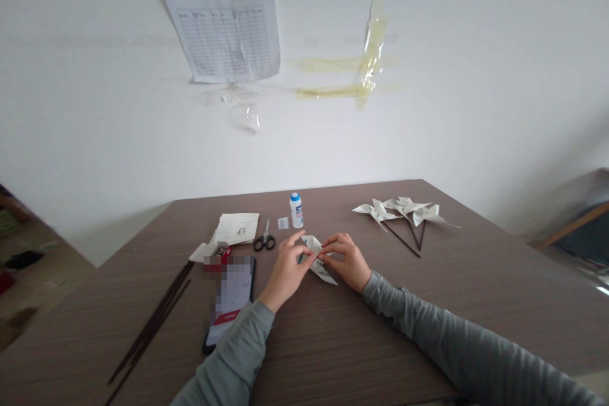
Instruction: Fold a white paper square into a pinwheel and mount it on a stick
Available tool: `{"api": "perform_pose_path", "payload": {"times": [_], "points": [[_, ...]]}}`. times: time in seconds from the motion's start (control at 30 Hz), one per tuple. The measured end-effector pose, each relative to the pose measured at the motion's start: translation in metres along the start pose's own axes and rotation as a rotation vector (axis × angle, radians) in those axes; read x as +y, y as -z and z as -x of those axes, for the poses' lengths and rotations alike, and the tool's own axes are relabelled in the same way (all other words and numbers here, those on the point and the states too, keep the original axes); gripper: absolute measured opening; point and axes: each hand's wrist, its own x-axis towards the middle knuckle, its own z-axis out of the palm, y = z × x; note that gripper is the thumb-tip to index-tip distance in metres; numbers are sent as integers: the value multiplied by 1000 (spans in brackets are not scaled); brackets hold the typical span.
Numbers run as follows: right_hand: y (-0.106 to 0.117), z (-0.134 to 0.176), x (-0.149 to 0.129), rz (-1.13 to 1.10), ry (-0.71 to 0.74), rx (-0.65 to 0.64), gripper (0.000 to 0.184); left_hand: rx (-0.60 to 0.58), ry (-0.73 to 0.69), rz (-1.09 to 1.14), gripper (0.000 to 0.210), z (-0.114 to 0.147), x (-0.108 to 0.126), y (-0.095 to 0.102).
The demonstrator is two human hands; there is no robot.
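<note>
Between my two hands is a paper pinwheel [324, 274], printed paper with pointed blades, low over the table. My left hand [287, 266] pinches it near the centre with thumb and forefinger, its other fingers partly raised. From the other side, my right hand [349, 262] pinches the same central spot, and the fingertips nearly meet. Whatever small part may sit between the fingertips is too small to make out. Just beyond the hands stands a white glue bottle [297, 214] with a blue cap. Black-handled scissors [265, 240] lie to the left of it.
Three paper pinwheels [377, 210] on dark sticks lie at the right. Leftward are a stack of paper squares [238, 229], a small red box [219, 257], a phone [232, 304] beside my left forearm and several dark sticks [155, 319]. A small translucent square [283, 223] lies by the bottle.
</note>
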Motion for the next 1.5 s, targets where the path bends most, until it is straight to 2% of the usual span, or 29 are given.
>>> {"api": "perform_pose_path", "payload": {"times": [0.27,0.63,0.77,0.93,1.03,1.17,1.3,1.5], "points": [[2,-2,-4,-7,-31,-22,12,34,-30,-29,11,0,-4,-2],[11,-3,7,-18,-145,-81,8,195,13,-311,9,3,-25,-5],[14,-2,12,-2,-174,-90,10,186,-7,-328,11,1,-29,-4],[12,-3,13,3,-199,-88,9,117,57,-344,15,1,-23,-4],[13,-4,9,17,-246,-106,7,98,74,-349,12,2,-18,-5],[17,-7,3,23,-283,-118,9,132,76,-316,11,1,-15,-6],[21,-10,1,20,-281,-103,9,167,61,-225,15,-1,-11,-5],[19,-9,4,-9,-228,-114,6,159,28,-123,18,-2,-5,-1]]}}
